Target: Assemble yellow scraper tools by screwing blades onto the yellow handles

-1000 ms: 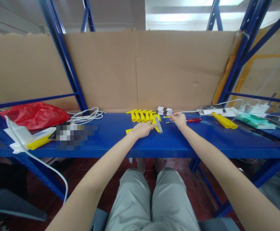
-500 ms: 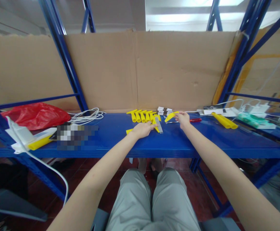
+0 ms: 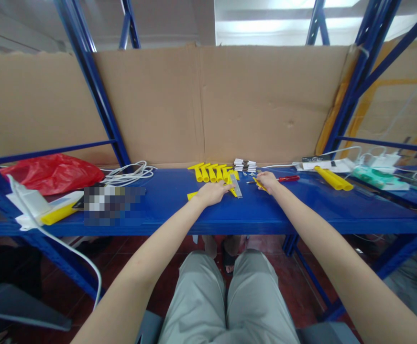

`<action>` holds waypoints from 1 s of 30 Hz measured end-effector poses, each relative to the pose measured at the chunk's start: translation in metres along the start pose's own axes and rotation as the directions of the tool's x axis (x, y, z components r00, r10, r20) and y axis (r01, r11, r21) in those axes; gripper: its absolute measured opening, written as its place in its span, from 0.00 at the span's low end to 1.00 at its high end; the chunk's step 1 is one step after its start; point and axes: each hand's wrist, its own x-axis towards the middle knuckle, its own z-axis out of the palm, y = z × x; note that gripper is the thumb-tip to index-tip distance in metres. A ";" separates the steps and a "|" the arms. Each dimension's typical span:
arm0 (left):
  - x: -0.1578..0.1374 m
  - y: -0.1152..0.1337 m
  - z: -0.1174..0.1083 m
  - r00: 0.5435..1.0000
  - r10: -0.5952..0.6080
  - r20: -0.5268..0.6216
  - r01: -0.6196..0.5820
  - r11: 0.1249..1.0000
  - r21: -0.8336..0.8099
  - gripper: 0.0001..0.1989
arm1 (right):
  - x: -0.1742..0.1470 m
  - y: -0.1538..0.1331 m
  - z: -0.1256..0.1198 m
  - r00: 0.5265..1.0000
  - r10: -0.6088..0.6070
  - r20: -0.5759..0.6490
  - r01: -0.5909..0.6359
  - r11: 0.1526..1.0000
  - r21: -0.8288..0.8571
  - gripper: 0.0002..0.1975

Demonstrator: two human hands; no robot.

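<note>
Yellow is the piece (image 3: 257, 182) pinched in the right hand (image 3: 268, 182), while the left hand (image 3: 211, 193) pinches a grey-bladed tool (image 3: 236, 186)

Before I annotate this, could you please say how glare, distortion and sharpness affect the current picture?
Head view: bright glare above the cardboard panel; wide-angle stretch in the forearms; pixelation over the left of the blue shelf; yellow piece in the right hand indistinct.

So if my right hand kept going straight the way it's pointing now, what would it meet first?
Your right hand would probably meet the small silvery pieces first, with the white-and-black stack just beyond; its height is unclear, so it might pass over them.
</note>
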 end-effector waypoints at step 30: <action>0.001 -0.001 0.005 1.000 -0.008 -0.025 0.008 1.000 -0.025 0.24 | 0.007 0.004 0.000 0.919 -0.234 0.317 0.174 0.963 0.207 0.15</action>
